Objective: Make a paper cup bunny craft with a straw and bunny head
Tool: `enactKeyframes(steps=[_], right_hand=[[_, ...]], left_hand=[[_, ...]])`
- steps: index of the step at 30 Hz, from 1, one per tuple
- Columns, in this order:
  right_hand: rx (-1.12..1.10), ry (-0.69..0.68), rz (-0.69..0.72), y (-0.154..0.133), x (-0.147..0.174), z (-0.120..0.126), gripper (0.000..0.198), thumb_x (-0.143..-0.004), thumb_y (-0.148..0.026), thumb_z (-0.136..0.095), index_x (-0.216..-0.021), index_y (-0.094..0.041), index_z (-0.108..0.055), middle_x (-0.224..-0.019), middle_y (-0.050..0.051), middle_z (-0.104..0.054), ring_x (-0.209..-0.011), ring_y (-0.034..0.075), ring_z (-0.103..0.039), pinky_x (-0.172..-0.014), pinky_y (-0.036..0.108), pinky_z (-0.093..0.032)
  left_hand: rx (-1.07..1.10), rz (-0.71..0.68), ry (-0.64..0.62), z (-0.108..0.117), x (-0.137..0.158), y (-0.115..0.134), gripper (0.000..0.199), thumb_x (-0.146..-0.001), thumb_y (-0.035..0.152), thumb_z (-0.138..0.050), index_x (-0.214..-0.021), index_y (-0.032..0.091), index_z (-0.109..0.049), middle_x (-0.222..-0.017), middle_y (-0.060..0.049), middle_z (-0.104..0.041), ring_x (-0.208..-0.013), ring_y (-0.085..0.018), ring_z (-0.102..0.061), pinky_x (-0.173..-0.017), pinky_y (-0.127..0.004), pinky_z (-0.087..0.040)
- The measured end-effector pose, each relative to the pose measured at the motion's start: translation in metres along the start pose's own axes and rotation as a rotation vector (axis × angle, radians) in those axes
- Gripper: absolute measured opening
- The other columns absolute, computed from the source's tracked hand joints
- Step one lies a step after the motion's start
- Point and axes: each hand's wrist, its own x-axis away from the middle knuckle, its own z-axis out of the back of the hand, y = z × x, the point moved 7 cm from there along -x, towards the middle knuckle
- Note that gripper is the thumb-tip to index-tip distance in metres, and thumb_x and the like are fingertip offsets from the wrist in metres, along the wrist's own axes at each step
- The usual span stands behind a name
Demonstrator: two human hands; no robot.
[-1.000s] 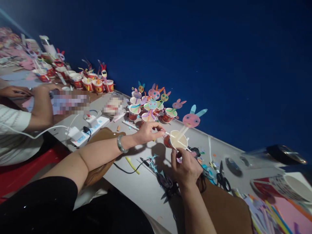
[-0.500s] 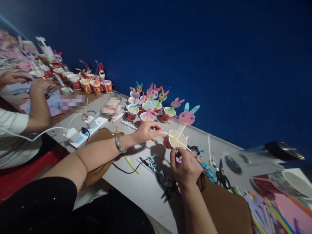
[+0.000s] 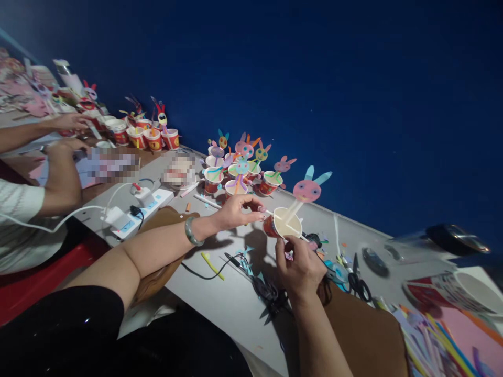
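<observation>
Across the mouth of a red and white paper cup (image 3: 270, 226) runs a white straw (image 3: 269, 212), its ends sticking out on either side. From the cup a pale strip rises to a pink rabbit face (image 3: 307, 191) with light blue ears, leaning right. My left hand (image 3: 238, 212), a bangle on its wrist, is closed in a pinch at the straw's left end, where a small pinkish piece shows. My right hand (image 3: 301, 267) is closed at the cup's near side, thumb and fingers by the rim. A pink piece (image 3: 314, 240) shows beyond its knuckles.
Several finished rabbit cups (image 3: 271, 182) stand behind, along the blue wall. A power strip (image 3: 145, 212) lies left, near a co-worker's arms (image 3: 58, 178). Black scissors (image 3: 359, 285), a fallen paper cup (image 3: 451, 293) and coloured strips (image 3: 432, 340) lie right.
The rabbit face has swung slightly right, leaning further over. My hands stay nearly in place at the cup. A co-worker's far hand has reached forward toward the cups on the left.
</observation>
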Motion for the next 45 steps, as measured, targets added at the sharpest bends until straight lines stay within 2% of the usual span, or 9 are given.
enactKeyframes(steps=[12, 19, 25, 27, 30, 32, 36, 41, 45], right_hand=[[-0.017, -0.025, 0.013, -0.003, 0.002, -0.003, 0.006, -0.090, -0.025, -0.061, -0.090, -0.019, -0.062, -0.061, -0.003, -0.061, -0.054, 0.012, -0.055, -0.057, 0.024, -0.037], [-0.072, -0.007, -0.036, 0.002, 0.003, -0.002, 0.005, -0.089, -0.023, -0.063, -0.091, -0.018, -0.062, -0.059, -0.004, -0.060, -0.052, 0.010, -0.054, -0.056, 0.023, -0.037], [-0.089, -0.013, -0.027, 0.000, 0.004, -0.003, 0.006, -0.089, -0.023, -0.063, -0.090, -0.018, -0.062, -0.061, -0.003, -0.061, -0.052, 0.010, -0.055, -0.056, 0.023, -0.038], [-0.102, 0.005, -0.025, -0.001, 0.003, -0.002, 0.006, -0.089, -0.023, -0.062, -0.091, -0.017, -0.062, -0.061, -0.003, -0.061, -0.051, 0.010, -0.054, -0.055, 0.023, -0.038], [-0.128, 0.039, -0.022, -0.002, 0.002, 0.002, 0.004, -0.089, -0.021, -0.063, -0.091, -0.017, -0.062, -0.061, -0.003, -0.061, -0.048, 0.009, -0.052, -0.054, 0.022, -0.038], [-0.160, 0.044, -0.010, -0.005, 0.002, 0.003, 0.005, -0.089, -0.020, -0.063, -0.093, -0.018, -0.062, -0.063, -0.003, -0.062, -0.048, 0.009, -0.052, -0.054, 0.022, -0.039], [-0.225, 0.008, 0.053, -0.014, 0.003, 0.000, 0.008, -0.088, -0.018, -0.064, -0.095, -0.018, -0.062, -0.066, -0.002, -0.065, -0.050, 0.009, -0.054, -0.055, 0.021, -0.041], [-0.292, 0.000, 0.078, -0.020, 0.004, 0.004, 0.015, -0.087, -0.021, -0.066, -0.101, -0.017, -0.062, -0.061, -0.004, -0.063, -0.046, 0.007, -0.051, -0.053, 0.020, -0.042], [-0.336, 0.107, -0.174, 0.003, 0.000, 0.020, 0.019, -0.084, -0.030, -0.071, -0.097, -0.018, -0.065, -0.055, -0.007, -0.054, -0.044, 0.007, -0.049, -0.050, 0.020, -0.042]], left_hand=[[-0.011, 0.051, 0.064, 0.005, 0.000, -0.006, 0.025, -0.080, 0.036, -0.068, -0.081, 0.012, -0.071, -0.079, -0.004, -0.071, -0.076, -0.012, -0.061, -0.070, -0.023, -0.046], [0.034, -0.005, 0.004, 0.000, 0.000, -0.002, 0.031, -0.074, 0.032, -0.075, -0.097, 0.012, -0.071, -0.090, -0.006, -0.071, -0.081, -0.012, -0.063, -0.076, -0.024, -0.049], [0.025, 0.043, 0.034, 0.003, 0.000, -0.006, 0.027, -0.081, 0.038, -0.070, -0.089, 0.013, -0.071, -0.088, -0.006, -0.071, -0.082, -0.013, -0.062, -0.076, -0.026, -0.048], [0.092, 0.044, 0.025, 0.001, 0.000, -0.007, 0.038, -0.075, 0.039, -0.076, -0.102, 0.013, -0.069, -0.095, -0.007, -0.070, -0.087, -0.015, -0.063, -0.081, -0.028, -0.049], [0.145, 0.097, -0.043, -0.007, 0.001, -0.012, 0.074, -0.060, 0.038, -0.088, -0.124, 0.014, -0.060, -0.110, -0.012, -0.067, -0.101, -0.020, -0.062, -0.090, -0.034, -0.049], [0.120, 0.109, -0.147, -0.015, 0.003, -0.014, 0.085, -0.051, 0.035, -0.092, -0.127, 0.015, -0.058, -0.121, -0.014, -0.063, -0.111, -0.025, -0.059, -0.095, -0.037, -0.047], [0.149, 0.012, -0.386, -0.029, 0.010, -0.010, 0.076, -0.060, 0.032, -0.087, -0.129, 0.016, -0.058, -0.124, -0.014, -0.062, -0.113, -0.026, -0.059, -0.096, -0.037, -0.046], [0.127, 0.000, -0.407, -0.027, 0.012, -0.007, 0.061, -0.066, 0.032, -0.082, -0.121, 0.015, -0.061, -0.114, -0.012, -0.066, -0.103, -0.024, -0.062, -0.090, -0.034, -0.048], [0.117, 0.028, -0.437, -0.029, 0.014, -0.002, 0.056, -0.063, 0.031, -0.083, -0.113, 0.015, -0.064, -0.107, -0.009, -0.067, -0.097, -0.022, -0.062, -0.087, -0.031, -0.048]])
